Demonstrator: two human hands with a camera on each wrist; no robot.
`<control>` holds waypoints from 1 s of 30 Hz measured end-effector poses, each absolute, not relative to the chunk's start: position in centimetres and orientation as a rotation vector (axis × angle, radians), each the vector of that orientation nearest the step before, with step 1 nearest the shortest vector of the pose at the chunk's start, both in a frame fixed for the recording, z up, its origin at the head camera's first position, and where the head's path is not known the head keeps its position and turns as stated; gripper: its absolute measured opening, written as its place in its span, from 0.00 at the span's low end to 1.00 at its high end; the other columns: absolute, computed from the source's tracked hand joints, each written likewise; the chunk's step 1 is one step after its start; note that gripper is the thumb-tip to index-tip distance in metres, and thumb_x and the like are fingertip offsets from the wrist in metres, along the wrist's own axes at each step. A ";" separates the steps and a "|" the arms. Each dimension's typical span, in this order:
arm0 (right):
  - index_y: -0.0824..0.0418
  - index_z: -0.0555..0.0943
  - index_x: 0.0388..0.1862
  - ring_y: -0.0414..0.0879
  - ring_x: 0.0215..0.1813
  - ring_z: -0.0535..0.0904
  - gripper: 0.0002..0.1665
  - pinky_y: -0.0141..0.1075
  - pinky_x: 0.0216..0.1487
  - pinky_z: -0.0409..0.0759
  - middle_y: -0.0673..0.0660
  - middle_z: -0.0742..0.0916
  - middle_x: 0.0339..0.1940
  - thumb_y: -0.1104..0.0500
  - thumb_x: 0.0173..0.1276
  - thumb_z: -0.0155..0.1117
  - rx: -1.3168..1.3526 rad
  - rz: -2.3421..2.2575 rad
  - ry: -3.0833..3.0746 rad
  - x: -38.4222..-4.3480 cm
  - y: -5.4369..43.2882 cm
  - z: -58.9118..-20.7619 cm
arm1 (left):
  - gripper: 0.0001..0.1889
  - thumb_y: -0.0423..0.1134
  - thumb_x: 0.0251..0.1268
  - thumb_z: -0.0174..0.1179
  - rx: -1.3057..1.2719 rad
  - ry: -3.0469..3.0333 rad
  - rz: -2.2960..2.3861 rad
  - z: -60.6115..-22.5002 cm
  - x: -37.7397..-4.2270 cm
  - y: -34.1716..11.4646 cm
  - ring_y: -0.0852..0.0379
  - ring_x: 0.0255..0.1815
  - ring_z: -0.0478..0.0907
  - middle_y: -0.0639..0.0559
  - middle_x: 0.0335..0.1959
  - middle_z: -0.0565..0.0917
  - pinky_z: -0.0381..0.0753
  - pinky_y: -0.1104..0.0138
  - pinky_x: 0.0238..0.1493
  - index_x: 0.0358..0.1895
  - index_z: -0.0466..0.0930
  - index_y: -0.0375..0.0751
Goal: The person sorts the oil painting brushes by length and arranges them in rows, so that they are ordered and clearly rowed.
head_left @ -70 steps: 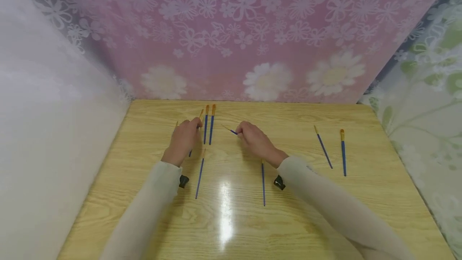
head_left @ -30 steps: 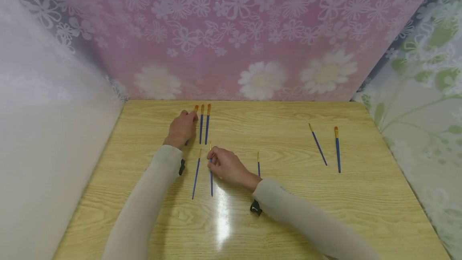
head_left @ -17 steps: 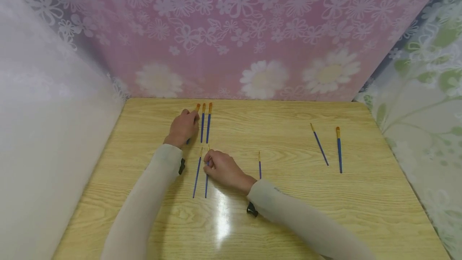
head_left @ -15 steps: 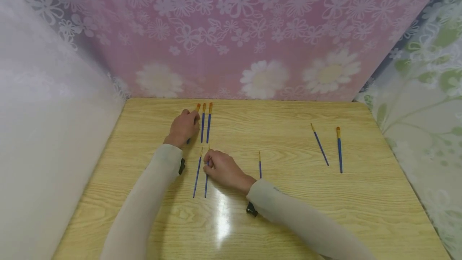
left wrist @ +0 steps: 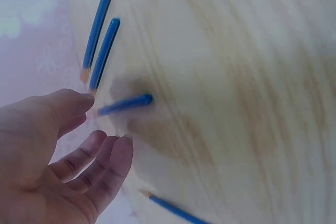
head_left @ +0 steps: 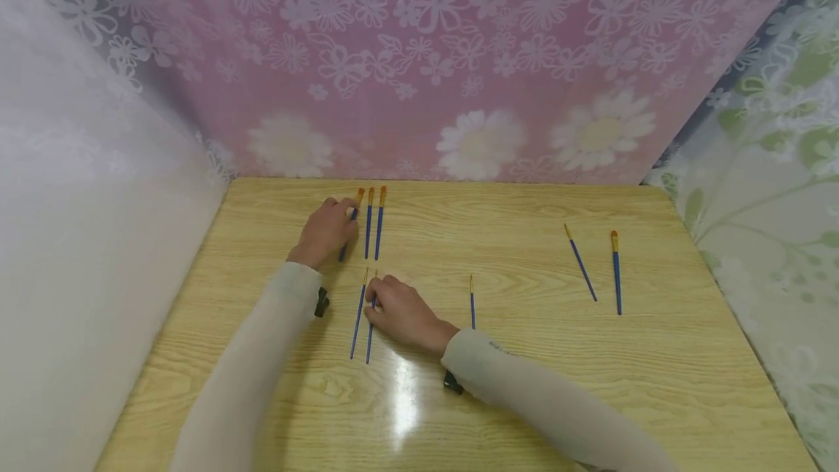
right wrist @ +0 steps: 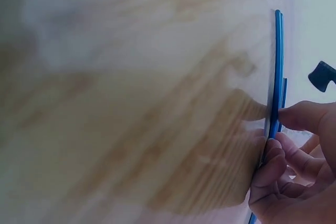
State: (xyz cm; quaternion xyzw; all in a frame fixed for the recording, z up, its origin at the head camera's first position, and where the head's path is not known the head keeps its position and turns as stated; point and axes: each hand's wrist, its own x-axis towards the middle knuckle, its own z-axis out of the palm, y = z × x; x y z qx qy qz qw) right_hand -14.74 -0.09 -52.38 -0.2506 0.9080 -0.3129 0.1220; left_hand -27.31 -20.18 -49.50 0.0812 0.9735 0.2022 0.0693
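Note:
My left hand (head_left: 324,231) hovers at a wide-tipped blue paintbrush (head_left: 343,250) lying slanted at the back left. In the left wrist view a gap parts thumb and fingers, with that brush's blue handle (left wrist: 128,103) seen beyond it. Two more wide brushes, one in the middle (head_left: 368,231) and one on the right (head_left: 379,235), lie beside it. Nearer the front, my right hand (head_left: 403,315) pinches a thin paintbrush (head_left: 370,337) on the table, its tip pointing away. Just left of this lies another thin paintbrush (head_left: 357,323), nearly parallel.
A thin brush (head_left: 472,304) lies right of centre, partly covered by the right sleeve. Farther right are a slanted thin brush (head_left: 582,268) and a wide brush (head_left: 617,279). Another brush (left wrist: 176,211) shows low in the left wrist view. Patterned cloth (head_left: 393,130) borders the wooden table (head_left: 524,399).
My right hand brought a thin brush from the back centre down beside the other thin one, then slid it slightly left. My left hand has let go of the slanted wide brush and drawn left.

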 end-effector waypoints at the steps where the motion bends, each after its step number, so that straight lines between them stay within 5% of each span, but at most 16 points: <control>1: 0.56 0.84 0.52 0.41 0.40 0.76 0.08 0.33 0.43 0.77 0.49 0.81 0.42 0.54 0.81 0.65 -0.733 -0.904 2.654 -14.7 -0.1 -52.4 | 0.24 0.41 0.86 0.53 0.237 2.931 0.621 -49.4 -27.2 -20.4 0.38 0.54 0.82 0.34 0.72 0.74 0.83 0.45 0.55 0.80 0.71 0.45; 7: 0.57 0.84 0.53 0.41 0.43 0.78 0.08 0.34 0.47 0.80 0.50 0.83 0.44 0.56 0.80 0.65 -0.693 -0.935 2.658 -14.6 0.1 -52.2 | 0.22 0.40 0.87 0.54 0.172 2.873 0.777 -49.3 -26.9 -21.1 0.37 0.59 0.82 0.36 0.64 0.78 0.81 0.42 0.62 0.77 0.73 0.43; 14: 0.56 0.84 0.52 0.40 0.45 0.81 0.08 0.34 0.49 0.82 0.50 0.84 0.45 0.56 0.81 0.67 -0.679 -0.953 2.647 -14.7 0.0 -52.5 | 0.26 0.35 0.81 0.54 0.188 2.865 0.742 -50.1 -26.6 -19.9 0.39 0.51 0.81 0.35 0.58 0.82 0.77 0.41 0.66 0.78 0.71 0.37; 21: 0.56 0.84 0.51 0.39 0.43 0.80 0.08 0.33 0.47 0.81 0.50 0.84 0.44 0.55 0.80 0.68 -0.669 -0.912 2.679 -14.6 -0.5 -52.8 | 0.25 0.33 0.81 0.53 0.153 2.905 0.712 -50.2 -26.6 -19.2 0.38 0.53 0.80 0.35 0.59 0.81 0.70 0.35 0.75 0.78 0.73 0.37; 30: 0.57 0.84 0.50 0.41 0.41 0.80 0.07 0.35 0.45 0.80 0.51 0.84 0.43 0.55 0.80 0.68 -0.675 -0.887 2.712 -14.4 -0.4 -52.3 | 0.25 0.37 0.83 0.52 0.128 2.882 0.778 -50.5 -27.1 -19.7 0.37 0.58 0.80 0.36 0.62 0.79 0.72 0.36 0.72 0.79 0.71 0.40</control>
